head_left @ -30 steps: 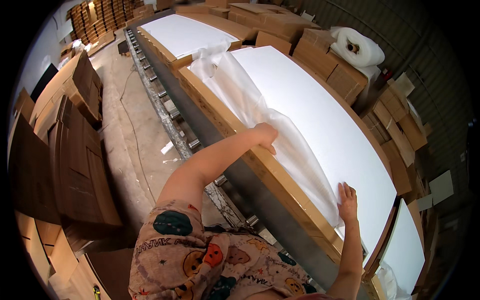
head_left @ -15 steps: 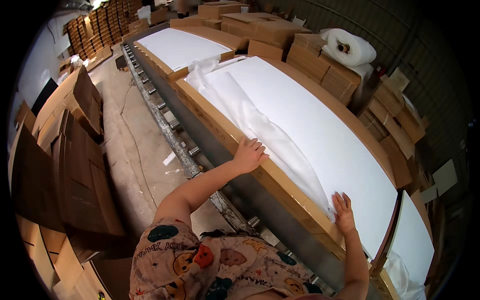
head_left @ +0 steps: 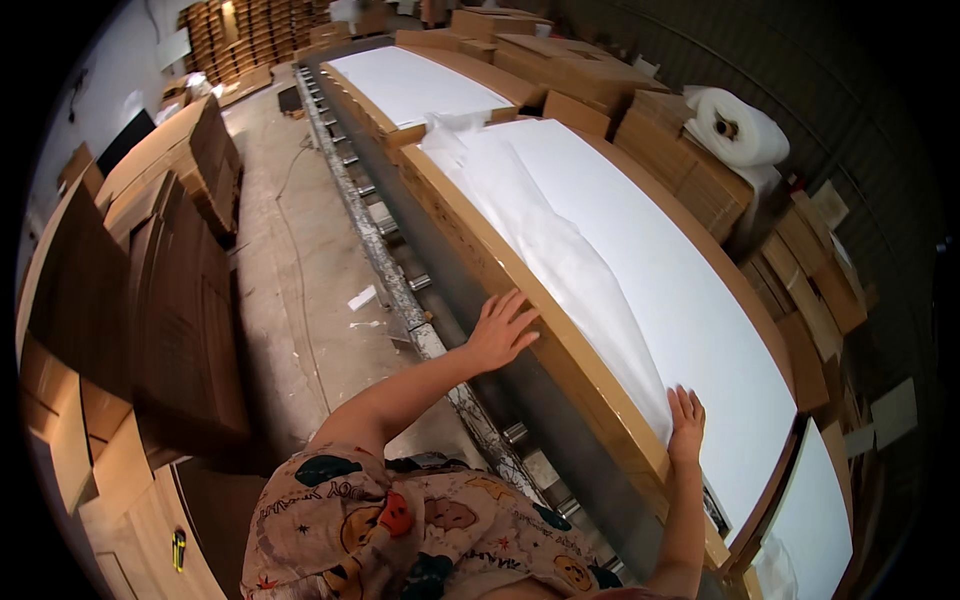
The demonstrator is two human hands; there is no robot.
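A long, shallow cardboard box lies open in front of me, holding a flat white panel. Thin white foam sheeting is bunched along the panel's near side. My left hand is beside the box's near wall, fingers spread and holding nothing; whether the fingertips touch the cardboard is hard to tell. My right hand lies with outstretched fingers over the panel's near edge, at the lower end of the bunched foam. Whether it presses on foam or panel is unclear.
The boxes rest on a roller conveyor. Another box with a white panel lies beyond, and one more panel at lower right. A foam roll tops stacked cartons. Cardboard stacks stand left; a yellow-black cutter lies lower left.
My left hand has come off the box's top edge and foam to the outside of its near wall. The right hand stays by the foam's end. The whole view has shifted slightly.
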